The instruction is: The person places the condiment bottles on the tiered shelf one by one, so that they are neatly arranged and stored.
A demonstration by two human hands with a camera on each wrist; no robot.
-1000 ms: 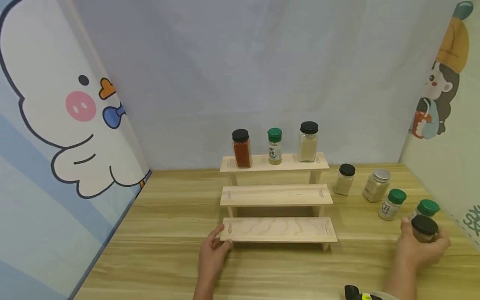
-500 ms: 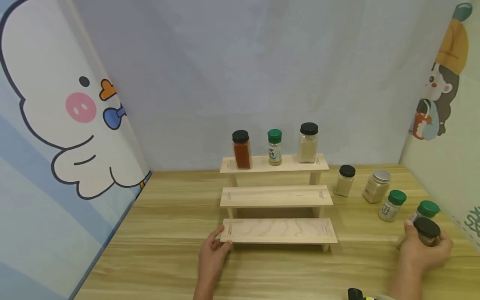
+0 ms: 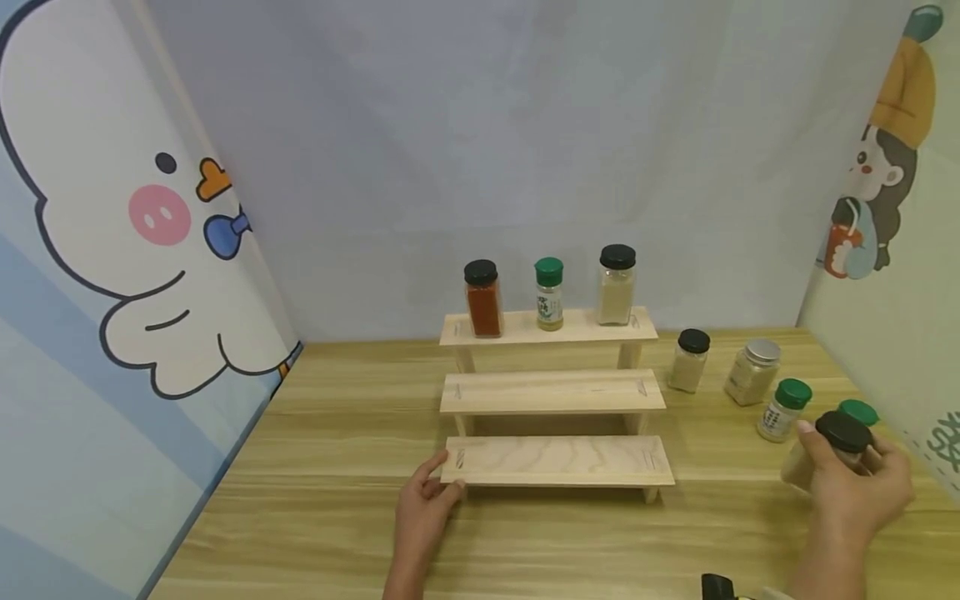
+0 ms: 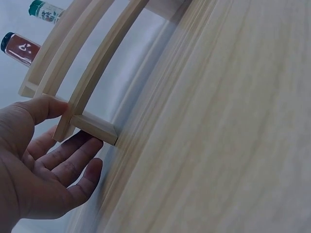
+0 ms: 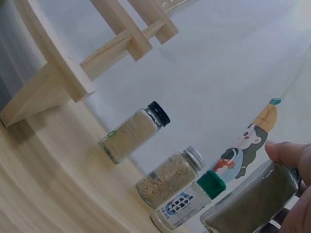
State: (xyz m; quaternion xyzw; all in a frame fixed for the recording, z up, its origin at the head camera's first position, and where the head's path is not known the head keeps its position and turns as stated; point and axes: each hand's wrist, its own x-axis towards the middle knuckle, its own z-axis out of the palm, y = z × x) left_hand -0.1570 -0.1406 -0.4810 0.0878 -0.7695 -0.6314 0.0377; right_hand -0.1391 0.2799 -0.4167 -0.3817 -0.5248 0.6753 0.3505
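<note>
At the left end of a three-tier wooden display rack (image 3: 555,460), my left hand (image 3: 424,508) pinches the lowest shelf between thumb and fingers. The left wrist view shows the thumb on the shelf board (image 4: 92,73) and fingers by its leg (image 4: 95,128). Over at the right, my right hand (image 3: 862,504) grips a black-lidded glass spice jar (image 5: 252,199) with greyish-brown powder inside. The jar is tilted, its base pointing left toward the rack. Behind it a green-capped shaker (image 3: 857,412) is mostly hidden.
The top shelf bears a red spice jar (image 3: 483,304), a green-capped shaker (image 3: 550,296) and a pale powder jar (image 3: 617,287). Right of the rack stand a black-lidded jar (image 3: 688,362), a silver-lidded jar (image 3: 752,373) and another green-capped shaker (image 3: 783,410).
My right hand has lifted and tilted the black-lidded spice jar, so its body now shows left of the fingers. The left hand has stayed on the lowest shelf.
</note>
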